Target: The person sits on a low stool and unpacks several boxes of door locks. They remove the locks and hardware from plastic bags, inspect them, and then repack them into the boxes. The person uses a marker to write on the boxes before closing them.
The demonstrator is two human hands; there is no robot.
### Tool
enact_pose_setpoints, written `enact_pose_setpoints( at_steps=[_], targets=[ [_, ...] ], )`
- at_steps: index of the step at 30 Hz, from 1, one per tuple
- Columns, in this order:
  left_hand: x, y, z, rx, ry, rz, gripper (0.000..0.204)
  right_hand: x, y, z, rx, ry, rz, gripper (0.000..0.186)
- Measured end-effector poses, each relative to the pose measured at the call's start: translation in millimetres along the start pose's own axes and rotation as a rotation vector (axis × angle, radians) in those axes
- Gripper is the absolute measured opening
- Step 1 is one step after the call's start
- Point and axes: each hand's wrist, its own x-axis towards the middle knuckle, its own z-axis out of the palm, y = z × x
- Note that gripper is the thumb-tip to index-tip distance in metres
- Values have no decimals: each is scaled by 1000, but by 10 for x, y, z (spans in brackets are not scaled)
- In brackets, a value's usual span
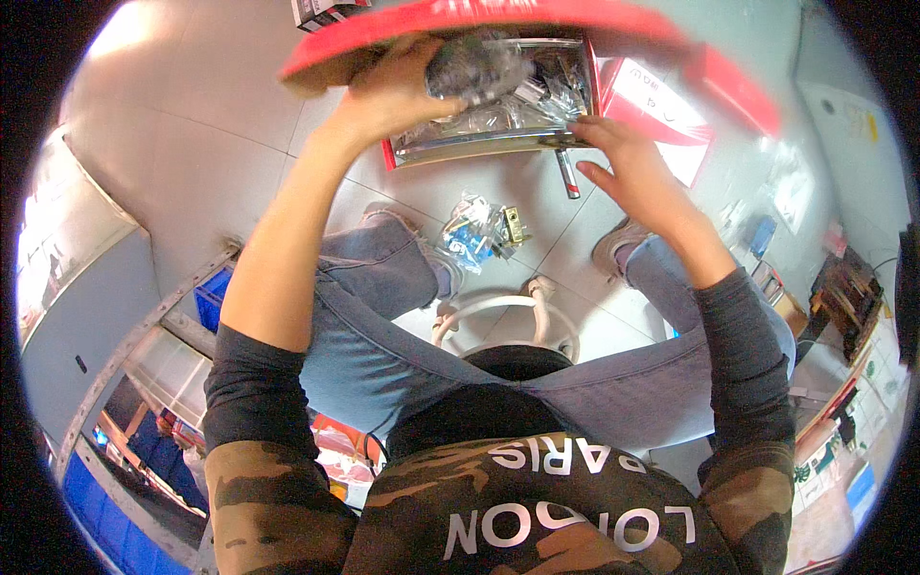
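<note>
At the far middle, my left hand [393,96] is closed round a clear plastic bag of dark parts [474,69], held over a long open box [460,151]. Its near wall is pale with a shiny top edge, and one end is red. Inside lie several clear bags of metal parts [551,96]. Resting at the box's near right corner is my right hand [632,172], thumb and fingers apart, fingertips on the rim. Below those fingertips is a thin black and red stick-like item [567,177]. A blurred red panel [460,21] spans above the box; how it joins is unclear.
Between my feet, small bags of blue and brass-coloured parts [474,235] lie on the tiled floor [240,105]. A white and red carton [661,110] sits right of the box. A round stool frame [508,302] shows between my legs. Metal-framed shelving [144,335] stands at left.
</note>
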Motion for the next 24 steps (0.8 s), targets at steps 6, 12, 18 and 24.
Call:
enact_pose_setpoints(
  at_steps=[6, 12, 18, 24],
  targets=[
    [-32, 230, -243, -1528, -598, -333, 62, 147, -20, -216, 362, 155, 120, 37],
    [-81, 496, -203, -1956, -669, -359, 57, 200, -69, -340, 804, 186, 277, 40],
    [-62, 562, -214, -1978, -661, -382, 57, 197, -49, -361, 820, 228, 188, 40],
    [-12, 538, -172, -1960, -685, -371, 61, 188, -67, -389, 842, 215, 213, 40]
  ],
)
